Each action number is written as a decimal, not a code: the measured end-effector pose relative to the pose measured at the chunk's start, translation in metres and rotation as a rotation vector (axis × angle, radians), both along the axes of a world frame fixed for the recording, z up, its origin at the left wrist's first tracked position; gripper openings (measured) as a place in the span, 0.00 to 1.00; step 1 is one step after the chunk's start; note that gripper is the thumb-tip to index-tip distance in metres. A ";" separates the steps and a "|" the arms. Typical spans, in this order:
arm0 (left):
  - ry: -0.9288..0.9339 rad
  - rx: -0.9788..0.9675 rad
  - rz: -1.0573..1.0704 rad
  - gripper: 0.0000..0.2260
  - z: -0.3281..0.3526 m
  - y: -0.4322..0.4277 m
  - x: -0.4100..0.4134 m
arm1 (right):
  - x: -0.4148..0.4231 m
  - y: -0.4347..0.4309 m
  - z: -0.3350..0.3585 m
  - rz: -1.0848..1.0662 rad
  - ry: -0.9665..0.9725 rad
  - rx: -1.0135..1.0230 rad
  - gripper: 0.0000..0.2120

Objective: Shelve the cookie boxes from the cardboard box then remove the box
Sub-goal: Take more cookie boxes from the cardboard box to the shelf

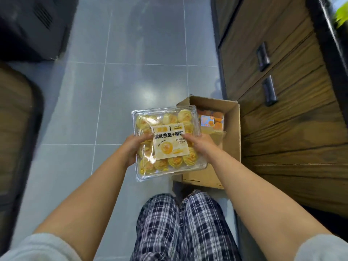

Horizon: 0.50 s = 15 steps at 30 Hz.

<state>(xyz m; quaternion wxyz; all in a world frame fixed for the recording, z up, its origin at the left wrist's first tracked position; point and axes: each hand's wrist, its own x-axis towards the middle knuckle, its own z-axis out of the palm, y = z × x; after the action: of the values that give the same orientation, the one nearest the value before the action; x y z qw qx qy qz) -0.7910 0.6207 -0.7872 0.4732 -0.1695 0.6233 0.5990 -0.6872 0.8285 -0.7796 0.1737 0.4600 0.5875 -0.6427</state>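
A clear plastic cookie box (165,129) with yellow swirl cookies and a cream label is held in the air above the floor. My left hand (132,149) grips its left side, thumb on the lid. My right hand (197,146) grips its right side, thumb on the label. Just behind and to the right, an open cardboard box (232,132) stands on the floor. Inside it another cookie box (211,121) with orange contents shows partly, the rest hidden by the held box and my right hand.
A wooden cabinet (293,113) with two dark drawer handles (269,91) stands right of the cardboard box. Grey tiled floor (143,53) stretches ahead. A dark appliance (32,27) sits at top left, a brown rounded piece of furniture (15,125) at left. My plaid-trousered legs (180,227) are below.
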 end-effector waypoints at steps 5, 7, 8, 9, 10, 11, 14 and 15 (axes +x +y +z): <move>-0.020 -0.043 0.172 0.08 0.105 -0.084 0.022 | -0.012 -0.070 0.103 0.155 -0.042 -0.040 0.27; -0.046 -0.060 0.263 0.13 0.139 -0.121 0.036 | -0.014 -0.102 0.138 0.252 -0.061 -0.029 0.27; -0.060 -0.065 0.308 0.14 0.155 -0.139 0.044 | -0.015 -0.119 0.155 0.308 -0.067 -0.022 0.28; -0.070 -0.071 0.352 0.15 0.171 -0.157 0.053 | -0.016 -0.136 0.170 0.363 -0.073 -0.009 0.28; -0.078 -0.078 0.399 0.17 0.186 -0.175 0.062 | -0.017 -0.153 0.186 0.418 -0.074 0.003 0.28; -0.084 -0.080 0.447 0.20 0.200 -0.193 0.072 | -0.017 -0.170 0.199 0.475 -0.076 0.011 0.27; -0.079 -0.072 0.606 0.30 0.235 -0.247 0.104 | -0.014 -0.220 0.236 0.610 -0.052 0.015 0.14; -0.076 -0.061 0.645 0.34 0.245 -0.263 0.116 | -0.013 -0.236 0.245 0.640 -0.029 -0.001 0.11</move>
<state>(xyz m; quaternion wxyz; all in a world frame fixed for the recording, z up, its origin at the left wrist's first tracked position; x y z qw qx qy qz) -0.6747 0.3575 -0.5419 0.2767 -0.3943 0.5373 0.6923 -0.7002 0.5923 -0.5345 0.3755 0.2609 0.6996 -0.5491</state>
